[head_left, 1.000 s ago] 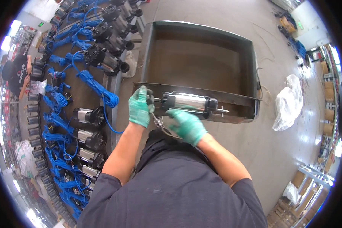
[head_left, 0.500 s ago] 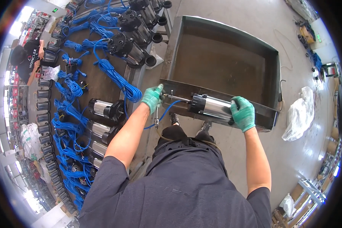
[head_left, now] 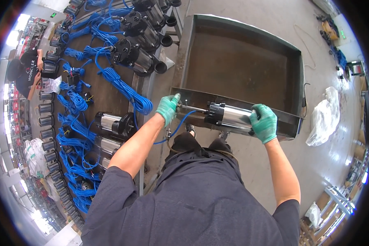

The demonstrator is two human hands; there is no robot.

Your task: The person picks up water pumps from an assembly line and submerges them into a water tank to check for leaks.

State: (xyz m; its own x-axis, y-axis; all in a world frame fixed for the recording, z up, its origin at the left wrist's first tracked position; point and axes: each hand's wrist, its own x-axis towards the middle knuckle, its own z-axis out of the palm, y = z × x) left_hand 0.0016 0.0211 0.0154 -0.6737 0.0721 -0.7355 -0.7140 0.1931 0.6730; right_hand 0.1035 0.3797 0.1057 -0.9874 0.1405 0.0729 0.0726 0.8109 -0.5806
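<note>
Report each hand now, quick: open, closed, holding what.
Left hand: closed on a tool with a thin metal tube.
Right hand: closed over the right end of the silver-and-black cylinder.

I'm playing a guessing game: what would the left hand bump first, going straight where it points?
The left hand would probably meet the tray's near wall first. Depth is unclear here, so it might pass over the top instead.

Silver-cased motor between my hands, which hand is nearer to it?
Right. Your right hand is on the right end of the silver-cased motor; your left hand is beyond its left end, by the slim metal rod.
</note>
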